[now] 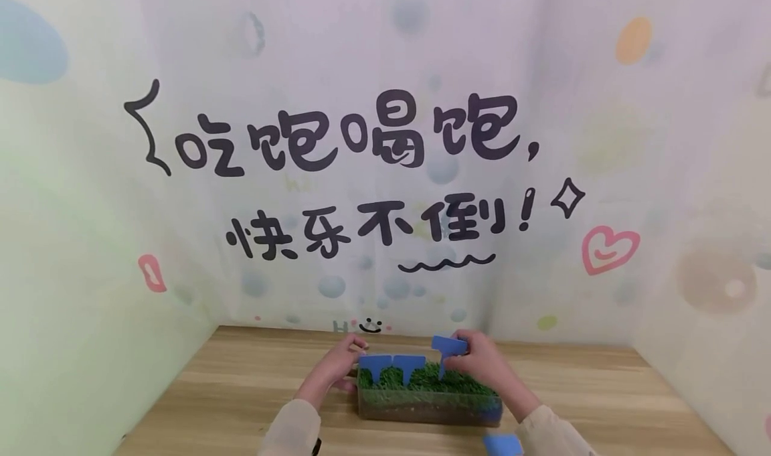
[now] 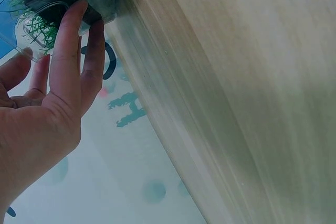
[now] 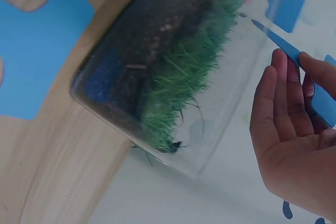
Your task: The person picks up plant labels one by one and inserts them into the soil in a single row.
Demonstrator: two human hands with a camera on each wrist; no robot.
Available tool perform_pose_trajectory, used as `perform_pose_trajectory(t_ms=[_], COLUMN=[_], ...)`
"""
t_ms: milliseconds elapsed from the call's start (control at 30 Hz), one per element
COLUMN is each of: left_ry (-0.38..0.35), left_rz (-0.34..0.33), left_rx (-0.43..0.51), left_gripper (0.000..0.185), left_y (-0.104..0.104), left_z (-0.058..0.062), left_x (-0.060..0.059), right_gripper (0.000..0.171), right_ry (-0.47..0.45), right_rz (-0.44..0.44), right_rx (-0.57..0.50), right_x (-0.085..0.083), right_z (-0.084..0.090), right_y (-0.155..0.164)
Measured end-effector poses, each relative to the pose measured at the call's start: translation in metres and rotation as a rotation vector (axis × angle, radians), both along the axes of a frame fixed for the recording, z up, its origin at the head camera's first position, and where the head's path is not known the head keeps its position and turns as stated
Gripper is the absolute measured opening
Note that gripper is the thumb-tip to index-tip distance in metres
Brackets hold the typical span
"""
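A clear plastic box (image 1: 421, 413) holds dark soil topped with green grass (image 1: 466, 384). At its left end is my left hand (image 1: 338, 364); in the left wrist view its extended fingers (image 2: 64, 66) touch the box's end wall. Two blue T-shaped plant labels (image 1: 375, 361) stand side by side in the left part of the grass. My right hand (image 1: 480, 361) pinches another blue plant label (image 1: 447, 344) between thumb and fingers, its narrow stem pointing down over the grass. In the right wrist view the stem's pointed tip (image 3: 258, 24) shows beyond the box's clear wall.
Another blue label (image 1: 503, 445) lies on the wooden table (image 1: 241, 396) in front of the box's right end, by my right sleeve (image 1: 551, 432). Behind the table hangs a printed backdrop (image 1: 385, 295) with black lettering.
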State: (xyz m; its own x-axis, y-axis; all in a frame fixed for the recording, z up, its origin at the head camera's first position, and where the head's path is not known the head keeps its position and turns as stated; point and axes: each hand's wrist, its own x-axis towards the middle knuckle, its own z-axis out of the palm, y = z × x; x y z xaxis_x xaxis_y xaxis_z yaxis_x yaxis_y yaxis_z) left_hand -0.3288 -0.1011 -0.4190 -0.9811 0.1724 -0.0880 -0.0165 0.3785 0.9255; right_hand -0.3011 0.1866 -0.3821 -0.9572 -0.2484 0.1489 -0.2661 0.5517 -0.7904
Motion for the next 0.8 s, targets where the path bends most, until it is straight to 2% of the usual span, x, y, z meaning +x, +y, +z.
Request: perform_pose_trajectory(t_ms=[267,467,800], left_ry=[0.002,-0.01,-0.009], left_rz=[-0.006,-0.007,-0.007], left_rx=[0.003,0.01,-0.002], left_gripper=[0.019,0.02,0.019], left_y=[-0.002,-0.002,-0.002], left_z=[-0.002,-0.002,0.001], left_x=[-0.001,-0.001,-0.002], right_gripper=[0.017,0.018,0.019], right_ry=[0.078,0.109,0.134], right_rz=[-0.079,-0.148,-0.171], right_rx=[0.129,0.282,0.36], right_x=[-0.003,-0.005,-0.007], right_z=[-0.014,-0.023,-0.028], right_y=[-0.008,-0.012,-0.01])
